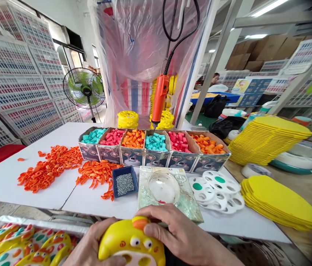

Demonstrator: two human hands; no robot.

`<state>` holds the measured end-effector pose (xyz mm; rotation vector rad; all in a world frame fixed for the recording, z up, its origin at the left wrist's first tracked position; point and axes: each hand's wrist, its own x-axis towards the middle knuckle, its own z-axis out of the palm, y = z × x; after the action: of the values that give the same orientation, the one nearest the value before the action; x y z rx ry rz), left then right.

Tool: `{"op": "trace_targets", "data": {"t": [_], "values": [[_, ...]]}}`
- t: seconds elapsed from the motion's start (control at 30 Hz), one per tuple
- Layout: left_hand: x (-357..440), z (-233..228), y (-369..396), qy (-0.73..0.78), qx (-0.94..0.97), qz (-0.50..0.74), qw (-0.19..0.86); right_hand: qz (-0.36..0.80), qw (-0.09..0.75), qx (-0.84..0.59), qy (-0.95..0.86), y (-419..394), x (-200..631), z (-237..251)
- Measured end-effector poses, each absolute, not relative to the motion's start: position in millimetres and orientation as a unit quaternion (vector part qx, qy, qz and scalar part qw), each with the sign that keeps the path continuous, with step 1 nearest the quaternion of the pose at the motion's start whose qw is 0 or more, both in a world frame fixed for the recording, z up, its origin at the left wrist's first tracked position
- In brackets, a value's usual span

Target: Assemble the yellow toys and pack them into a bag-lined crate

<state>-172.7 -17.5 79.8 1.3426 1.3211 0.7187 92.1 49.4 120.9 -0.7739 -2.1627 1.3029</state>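
Low in the view, a yellow plastic toy shell [128, 236] with painted eyes and a white front with holes is between my two hands. My left hand [89, 240] grips its left side. My right hand [175, 232] curls over its top right, thumb pressed against an orange piece [140, 222] at the top. Just beyond lies a flat packaged box [190, 199] bearing a round clear dish [163, 187]. Beside it stands a small blue tray [136, 184] of metal screws [124, 184]. An orange electric screwdriver [160, 99] hangs upright above the bins.
Boxed bins [133, 159] hold teal, pink and orange parts. Orange pieces [53, 166] lie in piles at left. White plates with holes [219, 192] and stacked yellow sheets [277, 203] are at right. A crate [75, 229] of painted toys sits at lower left. A fan [85, 88] stands behind.
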Motion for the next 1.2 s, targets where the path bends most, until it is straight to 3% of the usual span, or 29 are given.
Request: {"op": "trace_targets", "data": {"t": [0.1,0.2,0.4,0.67,0.97,1.2], "values": [[-166.5,83.1,-11.6,0.523,0.563,0.301,0.565,0.444,0.275,-0.292,-0.801,51.2,89.6,115.0],[-165.6,78.3,-4.9,0.481,0.558,0.287,0.612,0.484,0.273,-0.291,-0.779,56.5,86.8,108.8],[-171.9,68.7,-6.6,0.514,0.622,0.29,0.515,0.503,0.277,-0.296,-0.763,51.1,92.1,112.6],[-159.1,74.3,-7.8,0.516,0.574,0.293,0.565,0.537,0.28,-0.325,-0.726,49.7,93.8,101.8],[-145.1,91.1,-8.7,0.617,0.664,0.271,0.324,0.501,0.311,-0.303,-0.749,51.0,91.5,102.0],[-133.4,91.6,-12.6,0.613,0.675,0.296,0.284,0.425,0.367,-0.302,-0.771,42.5,84.7,97.0]]}}
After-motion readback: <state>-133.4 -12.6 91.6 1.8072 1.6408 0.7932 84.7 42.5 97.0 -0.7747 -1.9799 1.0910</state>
